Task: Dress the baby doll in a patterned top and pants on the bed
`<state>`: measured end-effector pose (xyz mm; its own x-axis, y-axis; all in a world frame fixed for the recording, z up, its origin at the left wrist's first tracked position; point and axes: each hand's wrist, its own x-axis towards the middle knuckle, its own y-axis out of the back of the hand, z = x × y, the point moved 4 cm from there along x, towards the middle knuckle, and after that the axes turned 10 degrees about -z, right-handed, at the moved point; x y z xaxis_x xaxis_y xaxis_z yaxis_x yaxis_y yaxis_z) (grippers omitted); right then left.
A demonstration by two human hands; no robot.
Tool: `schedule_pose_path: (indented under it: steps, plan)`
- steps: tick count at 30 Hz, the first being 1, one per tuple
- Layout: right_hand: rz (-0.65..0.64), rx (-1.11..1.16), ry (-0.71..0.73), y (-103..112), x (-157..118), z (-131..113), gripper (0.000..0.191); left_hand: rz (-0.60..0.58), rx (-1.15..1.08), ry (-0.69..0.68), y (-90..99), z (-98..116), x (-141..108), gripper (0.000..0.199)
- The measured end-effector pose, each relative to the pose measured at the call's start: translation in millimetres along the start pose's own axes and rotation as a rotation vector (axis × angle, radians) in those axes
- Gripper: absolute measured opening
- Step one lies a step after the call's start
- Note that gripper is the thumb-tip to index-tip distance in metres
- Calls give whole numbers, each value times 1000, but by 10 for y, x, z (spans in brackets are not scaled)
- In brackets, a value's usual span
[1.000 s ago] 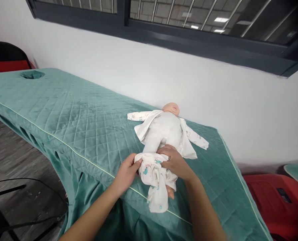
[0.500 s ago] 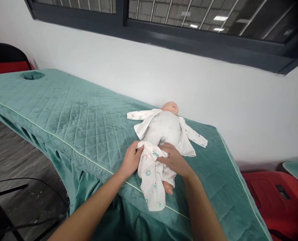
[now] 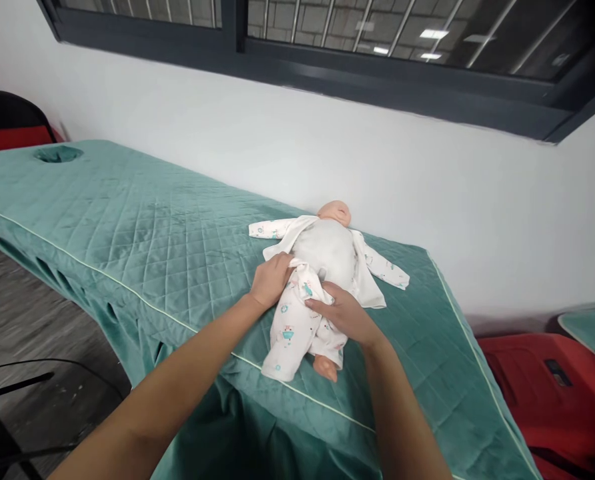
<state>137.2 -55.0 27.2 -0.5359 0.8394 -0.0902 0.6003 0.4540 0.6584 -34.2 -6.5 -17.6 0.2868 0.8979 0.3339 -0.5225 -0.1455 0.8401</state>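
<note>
A baby doll (image 3: 327, 247) lies on its back, head toward the wall, in an open white printed jacket (image 3: 370, 293) with its arms spread. White printed pants (image 3: 290, 327) cover its legs; one bare foot (image 3: 326, 367) shows at the right cuff, while the other foot is hidden. My left hand (image 3: 272, 280) is closed on the waistband at the doll's hip on the left. With thumb and fingers, my right hand (image 3: 345, 310) grips the pants near the crotch, its fingertips partly hidden by the cloth.
The doll rests near the right end of a green quilted massage bed (image 3: 152, 220) with a face hole (image 3: 58, 154). Behind it rise a white wall and a dark window frame (image 3: 297, 70). Red chairs (image 3: 542, 393) stand beyond the right edge; a cable crosses the floor at left.
My left hand has moved up toward the doll's waist, drawing the waistband with it. The left pant leg has risen and straightened. My right hand stays near the crotch.
</note>
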Motion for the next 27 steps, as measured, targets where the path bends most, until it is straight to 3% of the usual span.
schedule_pose_path:
  steps: [7, 19, 24, 27]
  plan:
    - [34, 10, -102, 14, 64, 117, 36, -23, 205, -37, -33, -30, 226, 24]
    - [342, -73, -104, 75, 248, 175, 23, -16, 264, 54, -29, -30, 164, 18]
    - [356, -73, -136, 79, 277, 190, 24, -6, 280, 67, -23, -31, 165, 19]
    - [287, -48, -141, 81, 241, 151, 26, 11, 294, 86, -13, -31, 161, 17]
